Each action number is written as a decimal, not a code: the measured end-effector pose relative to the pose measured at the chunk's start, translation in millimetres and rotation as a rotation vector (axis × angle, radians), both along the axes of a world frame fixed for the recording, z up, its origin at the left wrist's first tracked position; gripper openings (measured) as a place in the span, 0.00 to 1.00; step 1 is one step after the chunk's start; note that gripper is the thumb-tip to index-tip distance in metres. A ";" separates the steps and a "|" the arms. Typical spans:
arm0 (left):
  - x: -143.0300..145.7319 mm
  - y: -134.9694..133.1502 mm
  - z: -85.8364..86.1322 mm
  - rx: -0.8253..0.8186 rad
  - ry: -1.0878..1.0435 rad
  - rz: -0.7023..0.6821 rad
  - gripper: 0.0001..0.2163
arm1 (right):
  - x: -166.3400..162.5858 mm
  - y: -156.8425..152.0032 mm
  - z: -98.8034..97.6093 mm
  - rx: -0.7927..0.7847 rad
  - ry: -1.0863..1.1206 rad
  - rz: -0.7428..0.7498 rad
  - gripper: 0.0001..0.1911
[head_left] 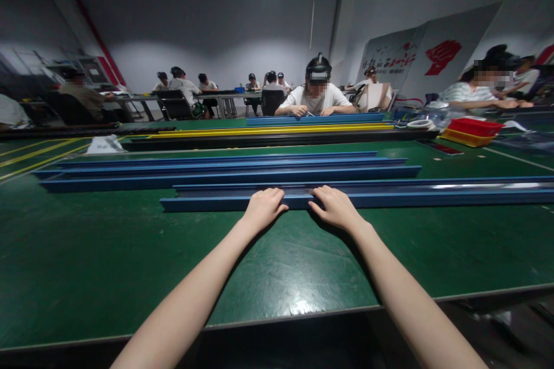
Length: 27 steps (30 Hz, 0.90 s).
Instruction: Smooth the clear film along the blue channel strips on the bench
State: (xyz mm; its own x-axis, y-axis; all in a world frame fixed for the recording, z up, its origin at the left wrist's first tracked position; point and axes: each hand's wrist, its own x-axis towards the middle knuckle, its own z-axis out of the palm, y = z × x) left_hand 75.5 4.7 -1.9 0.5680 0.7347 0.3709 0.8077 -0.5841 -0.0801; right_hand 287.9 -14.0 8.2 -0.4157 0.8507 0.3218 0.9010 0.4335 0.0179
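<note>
A long blue channel rail (402,198) lies across the green table in front of me, running off past the right side of the view. My left hand (264,207) grips its near wall, fingers over the top and thumb on the front face. A short way to the right, my right hand (336,207) holds the same wall in a similar way, its thumb pointing inward. The fingertips of both hands are partly hidden inside the channel. Just beyond, to the left, several more blue rails (234,177) lie roughly parallel.
Black rails (285,139) and a yellow strip (272,131) lie farther back. A red bin (475,127) sits in a yellow one at the right, near a phone (442,147). A person (319,92) works across the green table (130,265); others sit behind.
</note>
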 end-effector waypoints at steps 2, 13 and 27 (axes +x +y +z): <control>0.0 -0.1 0.1 0.001 0.000 0.000 0.12 | 0.2 0.0 -0.4 0.011 -0.005 0.003 0.14; 0.1 0.3 -0.8 0.001 0.014 0.002 0.12 | 1.0 2.2 -3.3 0.024 -0.021 0.006 0.14; -0.3 1.2 -1.1 0.014 0.013 -0.001 0.12 | 1.5 2.3 -4.7 0.035 -0.016 0.009 0.13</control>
